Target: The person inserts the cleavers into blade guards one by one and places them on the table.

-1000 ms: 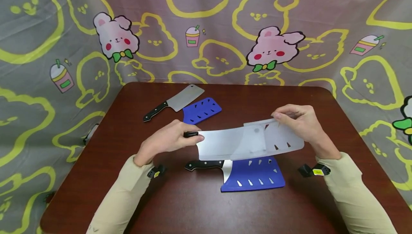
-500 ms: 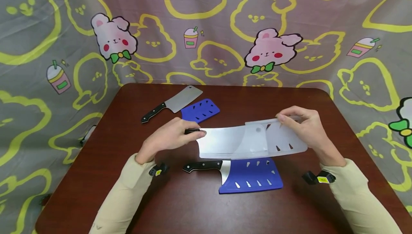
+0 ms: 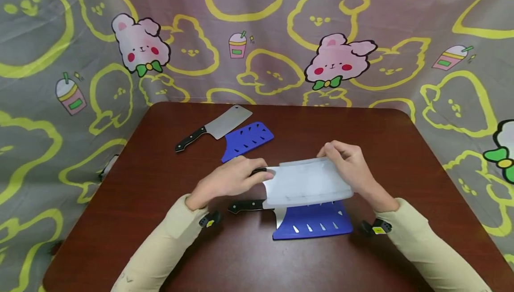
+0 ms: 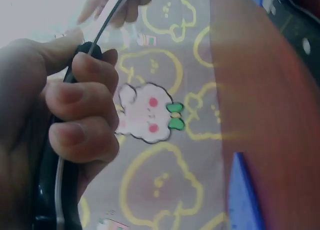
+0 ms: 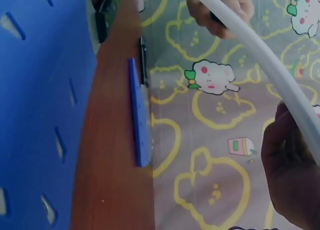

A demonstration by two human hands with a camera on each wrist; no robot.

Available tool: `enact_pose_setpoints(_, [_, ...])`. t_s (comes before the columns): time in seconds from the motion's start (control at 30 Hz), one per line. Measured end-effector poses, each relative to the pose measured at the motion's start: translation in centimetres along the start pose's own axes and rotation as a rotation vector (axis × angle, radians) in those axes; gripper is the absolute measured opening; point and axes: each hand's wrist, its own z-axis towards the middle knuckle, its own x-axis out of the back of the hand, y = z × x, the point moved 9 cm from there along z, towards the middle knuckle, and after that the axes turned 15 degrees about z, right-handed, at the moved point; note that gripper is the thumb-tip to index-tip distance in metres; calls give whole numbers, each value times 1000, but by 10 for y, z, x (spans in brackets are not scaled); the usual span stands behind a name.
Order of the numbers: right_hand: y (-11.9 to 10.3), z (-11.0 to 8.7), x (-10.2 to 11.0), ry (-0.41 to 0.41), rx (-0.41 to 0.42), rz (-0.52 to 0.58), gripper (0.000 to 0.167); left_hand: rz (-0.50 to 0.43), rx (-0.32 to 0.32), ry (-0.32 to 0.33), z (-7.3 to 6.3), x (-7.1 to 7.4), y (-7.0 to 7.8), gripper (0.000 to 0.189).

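Note:
My left hand (image 3: pixel 230 178) grips the black handle (image 4: pixel 57 195) of a cleaver (image 3: pixel 274 181), its fingers wrapped round it in the left wrist view. A whitish translucent blade sheath (image 3: pixel 311 182) covers most of the blade, leaving a strip beside the handle bare. My right hand (image 3: pixel 355 173) pinches the sheath's far end between thumb and fingers. Both are held up over the table, overlapping a second cleaver (image 3: pixel 246 206) in the head view. That one lies in a blue sheath (image 3: pixel 311 227) with slots, its black handle pointing left.
Toward the back left of the brown table (image 3: pixel 361 127) lies a bare cleaver (image 3: pixel 229 122) with a black handle. A loose blue sheath (image 3: pixel 248 141) lies beside it. A cartoon-printed cloth (image 3: pixel 269 28) hangs behind the table and at its sides.
My right hand has moved left, sliding the whitish sheath much farther over the blade. My left hand has shifted a little right. The things lying on the table stay put.

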Motion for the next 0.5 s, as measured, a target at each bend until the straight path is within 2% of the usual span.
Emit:
enact_pose_setpoints(0.1, [3,0,-9,-18,1,43,41,10,21,4,4,-3,0,29])
enact_pose_setpoints(0.23, [1,4,-9,3,0,62,50,19,44,29,6,-1,-4,28])
enact_pose_setpoints(0.33, [-1,6,-8,35,8,61,46,17,57,44,7,0,-4,29])
enact_pose_setpoints(0.5, [3,7,-8,53,-4,15,27,21,64,58,10,1,-3,31])
